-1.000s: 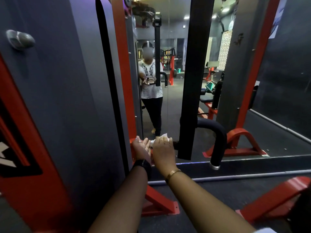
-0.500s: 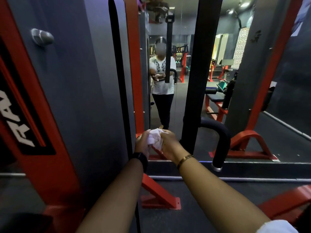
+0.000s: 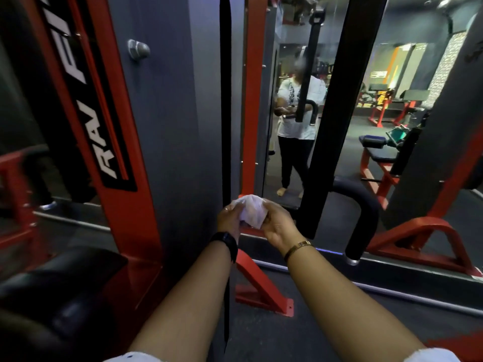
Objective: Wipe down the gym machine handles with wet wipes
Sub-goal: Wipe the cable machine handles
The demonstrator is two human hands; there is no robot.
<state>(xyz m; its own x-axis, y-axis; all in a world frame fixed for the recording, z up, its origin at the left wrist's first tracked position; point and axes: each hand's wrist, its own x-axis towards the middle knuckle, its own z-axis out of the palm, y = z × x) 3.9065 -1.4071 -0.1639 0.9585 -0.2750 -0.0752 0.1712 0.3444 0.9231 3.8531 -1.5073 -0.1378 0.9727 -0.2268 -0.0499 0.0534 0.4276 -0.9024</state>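
Note:
A crumpled white wet wipe (image 3: pixel 251 210) sits between both my hands in front of the machine. My left hand (image 3: pixel 230 220) pinches its left side and my right hand (image 3: pixel 279 226) grips its right side. To the right, a black padded curved handle (image 3: pixel 364 218) bends down from a black upright arm (image 3: pixel 329 121) and ends in a silver cap. Neither hand touches the handle.
A grey and red weight-stack tower (image 3: pixel 167 126) stands left of my hands, with a red foot (image 3: pixel 261 291) on the dark floor. A wall mirror (image 3: pixel 295 121) behind reflects a person and other red gym benches. A black seat pad (image 3: pixel 60 291) lies lower left.
My hands came off the short handle end and drew back toward me with the wipe bunched between them. The view shifted left and down.

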